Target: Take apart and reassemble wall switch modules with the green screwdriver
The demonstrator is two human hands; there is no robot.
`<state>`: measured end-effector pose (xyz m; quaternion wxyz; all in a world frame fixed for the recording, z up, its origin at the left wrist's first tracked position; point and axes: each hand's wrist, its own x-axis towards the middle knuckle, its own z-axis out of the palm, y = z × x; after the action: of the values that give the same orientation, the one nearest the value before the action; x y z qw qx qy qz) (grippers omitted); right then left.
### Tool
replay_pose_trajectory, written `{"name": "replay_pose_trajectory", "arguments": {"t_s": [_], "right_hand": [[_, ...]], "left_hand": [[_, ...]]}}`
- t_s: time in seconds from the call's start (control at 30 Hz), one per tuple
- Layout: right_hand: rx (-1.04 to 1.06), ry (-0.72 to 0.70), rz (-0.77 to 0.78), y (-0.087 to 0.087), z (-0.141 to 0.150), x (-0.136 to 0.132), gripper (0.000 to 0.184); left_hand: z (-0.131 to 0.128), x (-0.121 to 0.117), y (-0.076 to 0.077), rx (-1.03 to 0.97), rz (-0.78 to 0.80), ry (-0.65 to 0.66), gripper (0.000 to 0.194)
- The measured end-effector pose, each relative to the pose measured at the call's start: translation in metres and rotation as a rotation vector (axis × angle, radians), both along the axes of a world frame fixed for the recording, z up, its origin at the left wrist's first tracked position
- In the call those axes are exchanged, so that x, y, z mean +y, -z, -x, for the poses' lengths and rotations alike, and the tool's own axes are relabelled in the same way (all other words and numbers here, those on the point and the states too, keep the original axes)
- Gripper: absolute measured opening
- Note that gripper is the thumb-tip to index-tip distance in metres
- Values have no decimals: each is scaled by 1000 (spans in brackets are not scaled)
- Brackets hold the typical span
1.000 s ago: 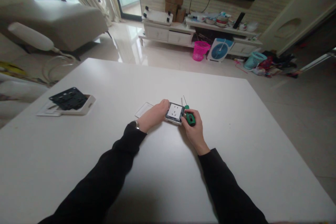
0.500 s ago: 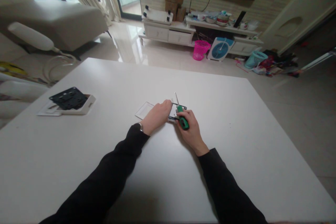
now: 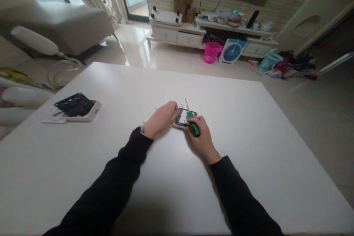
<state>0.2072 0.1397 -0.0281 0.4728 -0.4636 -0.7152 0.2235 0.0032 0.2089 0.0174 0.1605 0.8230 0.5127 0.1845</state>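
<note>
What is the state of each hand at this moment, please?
Left hand: partly curled at the left side of the socket; whether it grips anything cannot be told.
Right hand: closed around the green-handled screwdriver.

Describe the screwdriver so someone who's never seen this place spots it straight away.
On the big white table, find the small socket around its middle. The screwdriver is in the person's right hand, its metal shaft pointing away from the person. Its green handle sets it apart from the white-and-dark socket.
</note>
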Motion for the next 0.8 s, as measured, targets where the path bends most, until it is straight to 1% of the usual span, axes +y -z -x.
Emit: {"name": "replay_pose_trajectory", "arguments": {"t_s": [0.07,0.13,0.27,0.37,0.57,0.7,0.8], "right_hand": [[4,-3,0,0,0,0,23],[4,-5,0,-1,0,0,22],[-7,-1,3,-2,-1,0,22],[-12,1,2,-2,-1,0,21],[-8,-10,-5,-3,-1,0,20],[-8,-10,0,-4,-1,-1,20],[-9,-8,-1,-4,0,-1,21]], "left_hand": [[4,2,-2,-28,3,53,5],[4,3,-2,-36,18,99,7],[-3,0,-1,-9,25,120,11],[-9,-4,-1,76,-2,119,15],[-16,-11,-4,312,-75,133,17],[-17,-13,-4,389,-106,130,16],[-15,-13,-3,387,-89,138,16]]}}
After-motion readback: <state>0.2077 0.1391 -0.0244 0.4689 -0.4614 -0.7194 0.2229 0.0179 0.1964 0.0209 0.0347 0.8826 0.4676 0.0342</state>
